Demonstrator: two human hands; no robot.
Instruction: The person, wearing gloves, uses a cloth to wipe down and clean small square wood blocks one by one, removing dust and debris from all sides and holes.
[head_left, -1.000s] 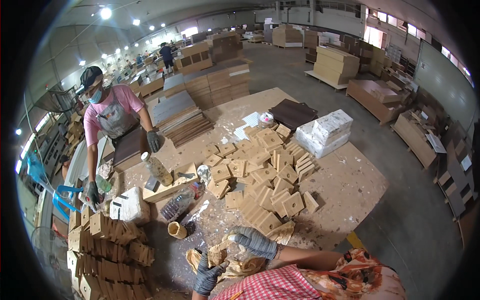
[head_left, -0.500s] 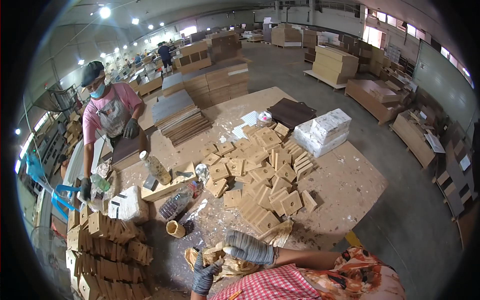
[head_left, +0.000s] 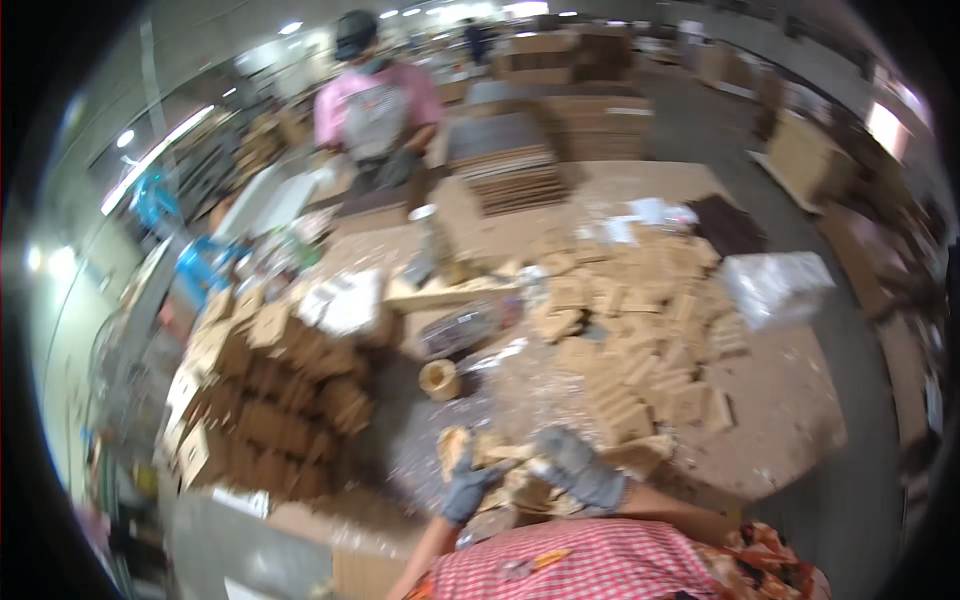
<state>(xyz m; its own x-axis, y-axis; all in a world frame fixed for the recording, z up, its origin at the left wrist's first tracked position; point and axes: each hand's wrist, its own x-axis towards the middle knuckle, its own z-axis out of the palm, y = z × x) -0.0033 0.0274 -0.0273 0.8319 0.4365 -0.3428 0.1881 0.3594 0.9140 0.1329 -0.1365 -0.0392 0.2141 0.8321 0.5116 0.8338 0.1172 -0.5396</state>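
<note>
Both my hands, in grey work gloves, are at the near edge of the table over a crumpled tan cloth or paper (head_left: pixel 528 492). My left hand (head_left: pixel 470 488) is open beside it, thumb raised and a finger stretched toward the right hand. My right hand (head_left: pixel 580 470) is closed, its fingers curled down at the crumpled sheet; blur hides what they hold, with a pale spot at the fingertips. Just beyond lies a heap of small wooden blocks (head_left: pixel 640 320), several with a round hole. A tan open-topped cup or roll (head_left: pixel 440 380) stands ahead of my left hand.
Stacked wooden blocks (head_left: pixel 270 400) rise at the left. A plastic bottle (head_left: pixel 460 330) lies near a wooden tray (head_left: pixel 455 290) and a white wrapped package (head_left: pixel 342 303). Another wrapped package (head_left: pixel 778 288) sits at the right. Across the table a co-worker (head_left: pixel 378 110) stands by stacked boards (head_left: pixel 505 165).
The view has swung left, so the scene shifts right and blurs. My hands stay at the crumpled sheet. The co-worker has drawn both hands together in front of the body.
</note>
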